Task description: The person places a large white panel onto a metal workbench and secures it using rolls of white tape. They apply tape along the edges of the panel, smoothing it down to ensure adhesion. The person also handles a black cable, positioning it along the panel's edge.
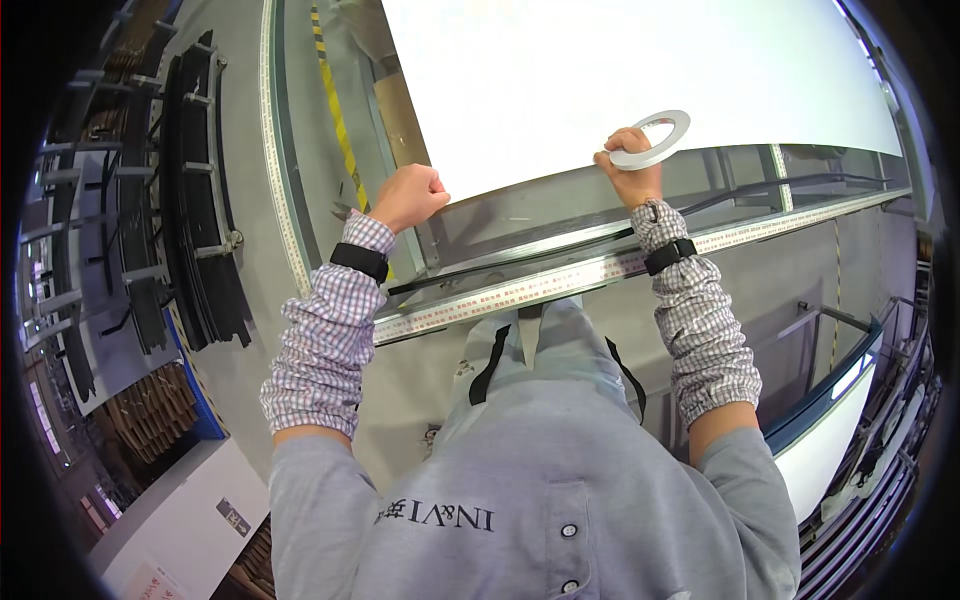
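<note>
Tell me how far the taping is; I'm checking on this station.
Done: nothing clearly; any tape on the white panel is too fine to see. In hand: right hand holds the tape roll at the panel's near edge; left hand is fisted there. Remaining: cannot tell.

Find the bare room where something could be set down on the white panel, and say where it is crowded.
The white panel is bare beyond both hands, toward its far edge. It is crowded only at the near edge: the left hand is fisted at the near left corner, and the right hand holds a tape roll there.
</note>
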### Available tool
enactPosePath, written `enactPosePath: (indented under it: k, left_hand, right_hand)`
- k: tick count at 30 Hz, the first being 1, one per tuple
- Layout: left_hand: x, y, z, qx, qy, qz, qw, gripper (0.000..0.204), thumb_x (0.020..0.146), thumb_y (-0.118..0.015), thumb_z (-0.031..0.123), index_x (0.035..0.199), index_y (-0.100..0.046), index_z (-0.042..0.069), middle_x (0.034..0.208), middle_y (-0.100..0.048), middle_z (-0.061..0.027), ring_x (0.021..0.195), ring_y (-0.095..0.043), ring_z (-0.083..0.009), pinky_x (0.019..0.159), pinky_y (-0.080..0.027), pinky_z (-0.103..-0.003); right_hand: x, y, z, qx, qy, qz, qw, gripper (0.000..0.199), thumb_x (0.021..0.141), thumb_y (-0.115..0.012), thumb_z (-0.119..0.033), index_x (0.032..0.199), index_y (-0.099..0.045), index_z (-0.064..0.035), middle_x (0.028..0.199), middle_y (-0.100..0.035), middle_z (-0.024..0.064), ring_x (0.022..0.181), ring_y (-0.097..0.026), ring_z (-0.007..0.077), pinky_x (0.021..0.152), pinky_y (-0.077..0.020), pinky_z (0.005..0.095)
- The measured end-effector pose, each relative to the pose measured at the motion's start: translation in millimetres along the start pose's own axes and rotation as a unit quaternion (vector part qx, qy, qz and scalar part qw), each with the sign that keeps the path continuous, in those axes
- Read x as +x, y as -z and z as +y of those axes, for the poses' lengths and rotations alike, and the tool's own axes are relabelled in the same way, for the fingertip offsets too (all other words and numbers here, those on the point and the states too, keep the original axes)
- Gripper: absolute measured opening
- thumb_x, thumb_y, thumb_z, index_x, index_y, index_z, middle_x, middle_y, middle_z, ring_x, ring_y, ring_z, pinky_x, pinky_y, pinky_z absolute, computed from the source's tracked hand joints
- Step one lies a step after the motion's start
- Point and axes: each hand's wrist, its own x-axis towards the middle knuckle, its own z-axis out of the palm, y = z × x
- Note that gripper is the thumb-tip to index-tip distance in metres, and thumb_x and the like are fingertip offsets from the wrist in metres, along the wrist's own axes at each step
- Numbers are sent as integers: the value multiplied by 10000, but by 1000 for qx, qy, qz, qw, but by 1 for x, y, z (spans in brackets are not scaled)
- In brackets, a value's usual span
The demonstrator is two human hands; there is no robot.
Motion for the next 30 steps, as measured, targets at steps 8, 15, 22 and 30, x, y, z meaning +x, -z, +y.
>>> enactPosePath:
  k: [8, 15, 22, 30]
  left_hand:
    - [-2, -1, 2, -20, 13, 1, 1000, 179, 694, -650, 177, 670, -602, 6, 602, -593, -99, 537, -556, -167, 514, -430, -300]
    - [-24, -30, 16, 19, 38, 180, 983, 244, 723, -655, 228, 756, -561, 5, 832, -594, -151, 773, -574, -272, 651, -445, -357]
    - [-36, -103, 77, 168, -17, 218, 961, 770, 820, -566, 403, 1301, -280, -127, 1373, -234, -314, 1325, -143, -413, 1063, -157, -494]
    - [-2, -124, 143, 88, -101, 145, 980, 736, 813, -578, 363, 1307, -283, -97, 1405, -222, -254, 1327, -187, -364, 1082, -162, -451]
  right_hand:
    - [0, 1, -1, -12, 6, 8, 1000, 257, 583, -734, -70, 747, -536, -71, 862, -556, 71, 751, -574, 239, 660, -495, 334]
    - [2, 1, -1, -31, 2, -17, 999, 263, 589, -728, -75, 753, -523, -68, 854, -541, 84, 735, -577, 263, 653, -492, 354]
    - [5, 2, -9, -32, 24, -102, 994, 326, 548, -629, -28, 855, -525, -69, 927, -511, 123, 814, -551, 321, 698, -477, 405]
    - [0, -8, -13, 0, 79, -129, 988, 333, 555, -618, 2, 867, -519, -54, 945, -509, 142, 826, -542, 352, 675, -472, 433]
